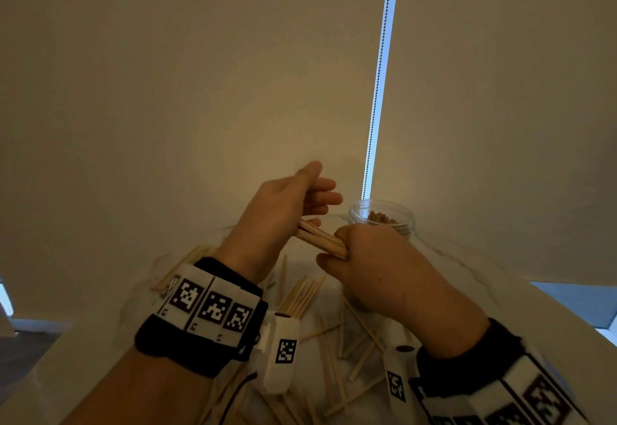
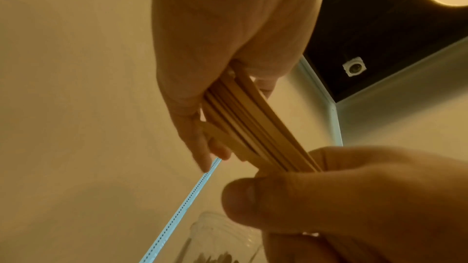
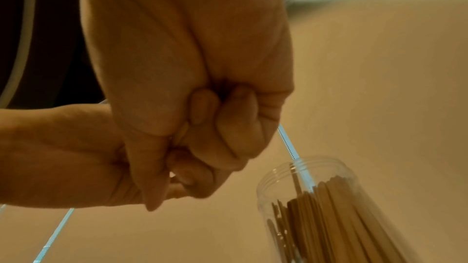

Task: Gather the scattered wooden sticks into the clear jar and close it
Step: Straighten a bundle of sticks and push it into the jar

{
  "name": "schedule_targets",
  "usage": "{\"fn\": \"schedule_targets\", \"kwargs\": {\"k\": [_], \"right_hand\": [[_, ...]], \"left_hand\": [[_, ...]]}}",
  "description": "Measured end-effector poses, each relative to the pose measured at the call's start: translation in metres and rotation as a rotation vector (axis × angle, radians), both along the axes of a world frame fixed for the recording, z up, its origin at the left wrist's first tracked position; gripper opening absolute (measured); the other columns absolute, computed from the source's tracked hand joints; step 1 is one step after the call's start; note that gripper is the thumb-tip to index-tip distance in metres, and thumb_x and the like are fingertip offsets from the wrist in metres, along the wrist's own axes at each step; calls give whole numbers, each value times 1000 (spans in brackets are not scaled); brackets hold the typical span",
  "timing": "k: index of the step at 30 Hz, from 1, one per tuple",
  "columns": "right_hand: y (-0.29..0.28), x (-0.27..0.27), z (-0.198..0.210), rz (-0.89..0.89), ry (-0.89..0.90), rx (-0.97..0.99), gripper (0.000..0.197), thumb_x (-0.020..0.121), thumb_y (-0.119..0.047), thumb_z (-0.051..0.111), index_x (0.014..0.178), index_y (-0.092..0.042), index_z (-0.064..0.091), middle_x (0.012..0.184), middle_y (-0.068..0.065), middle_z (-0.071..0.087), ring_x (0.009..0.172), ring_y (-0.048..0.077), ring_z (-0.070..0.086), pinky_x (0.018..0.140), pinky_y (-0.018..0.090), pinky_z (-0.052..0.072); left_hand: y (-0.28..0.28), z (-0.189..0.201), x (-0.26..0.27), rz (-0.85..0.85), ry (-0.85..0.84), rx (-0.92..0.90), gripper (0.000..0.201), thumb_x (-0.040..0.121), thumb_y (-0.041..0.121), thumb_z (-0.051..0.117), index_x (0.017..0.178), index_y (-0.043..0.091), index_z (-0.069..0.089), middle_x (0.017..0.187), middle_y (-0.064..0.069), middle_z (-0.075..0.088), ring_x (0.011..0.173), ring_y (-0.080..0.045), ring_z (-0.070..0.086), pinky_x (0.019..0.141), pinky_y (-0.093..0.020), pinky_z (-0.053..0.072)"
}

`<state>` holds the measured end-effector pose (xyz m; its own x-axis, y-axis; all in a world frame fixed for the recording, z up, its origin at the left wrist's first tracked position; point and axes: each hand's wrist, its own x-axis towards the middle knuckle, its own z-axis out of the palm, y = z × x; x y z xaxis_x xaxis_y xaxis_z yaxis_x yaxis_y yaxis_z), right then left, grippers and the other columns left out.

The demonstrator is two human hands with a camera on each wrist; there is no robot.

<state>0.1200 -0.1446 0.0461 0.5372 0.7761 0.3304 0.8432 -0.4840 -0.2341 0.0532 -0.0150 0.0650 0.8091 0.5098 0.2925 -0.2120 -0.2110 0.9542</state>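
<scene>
- Wooden sticks (image 1: 337,354) lie loose and crossed on the pale table (image 1: 83,354) nearest the person, beneath and between the two wrists; many are not yet gathered.
- Black wristbands (image 1: 200,317) with square printed markers sit on both forearms and hide part of the scatter under them in the head view.
- Above the scatter, a bundle of sticks (image 1: 322,238) is lifted off the table and spans the gap between the two hands, tilted down toward the right.
- The left hand (image 1: 283,211) has the bundle's far end caught between thumb and palm, its fingers reaching forward, fairly straight and relaxed; this looks like a steadying hold, squaring the ends.
- The right hand (image 1: 370,267) is clamped on the bundle's near end, fingers curled tight into a fist around it, as the right wrist view shows; probably it means to carry the bundle alone.
- Just beyond the right hand stands the clear jar (image 1: 382,219), upright, mouth open and no lid on it, with sticks already standing inside and reaching nearly to the rim.
- I judge the packed sticks in the jar the main obstacle: a fresh bundle must slip into whatever gap is left.
- No lid shows in any view, so where it lies cannot be told.
- Farthest back hangs a pale blind (image 1: 233,74) with a bead chain (image 1: 379,90) running down behind the jar.
</scene>
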Motion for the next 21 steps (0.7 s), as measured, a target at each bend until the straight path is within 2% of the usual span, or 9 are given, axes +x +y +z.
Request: {"fn": "schedule_targets", "kwargs": {"k": [3,5,7,10,12,15,18,21], "right_hand": [[-1,7,-3,-114,-101,62,22,92,-41,58,89,-21,65,72,-7,57,70,12,61,66,25,51],[-1,9,-6,-161,-148,65,20,89,-40,59,92,-22,68,76,-5,60,72,15,61,67,28,53],[0,12,-10,-169,-148,60,21,88,-40,60,95,-22,68,80,-4,64,74,16,62,69,30,54],[1,14,-9,-117,-98,82,24,87,-45,65,98,-24,62,86,-5,64,80,14,62,74,31,55],[-1,14,-6,-59,-71,130,32,82,-55,67,94,-29,54,80,-9,59,76,11,58,71,31,53],[-3,13,-1,-6,-56,326,41,82,-70,56,88,-30,51,72,-9,55,67,7,54,60,27,47],[-4,14,3,-56,16,480,47,89,-71,44,84,-28,63,63,-5,57,62,7,56,60,26,47],[-13,26,12,-105,107,516,48,90,-64,52,71,-23,67,58,-3,57,59,9,56,56,26,41]], "left_hand": [[-2,-4,1,15,116,110,42,99,52,47,107,21,74,102,5,76,96,-15,71,88,-41,59],[-2,-8,0,-1,192,206,43,98,53,50,96,18,76,93,0,76,81,-14,72,70,-29,62],[-2,-11,-1,25,226,379,49,95,56,54,80,15,77,74,-3,74,56,-8,63,51,-17,49],[3,-12,-2,107,187,483,51,85,58,67,67,11,74,50,1,62,39,-3,48,44,-14,40],[10,-13,-1,158,134,456,47,82,57,71,66,14,74,42,2,53,35,-5,44,45,-17,38],[23,-16,0,179,-14,230,45,80,53,75,66,11,75,51,-9,53,44,-15,43,50,-26,38],[19,-19,5,146,-89,29,43,84,45,75,73,4,74,54,-5,51,46,-14,41,46,-23,38],[5,-23,13,86,-87,-36,41,88,44,71,81,4,73,58,-3,56,47,-12,47,43,-21,39]]}}
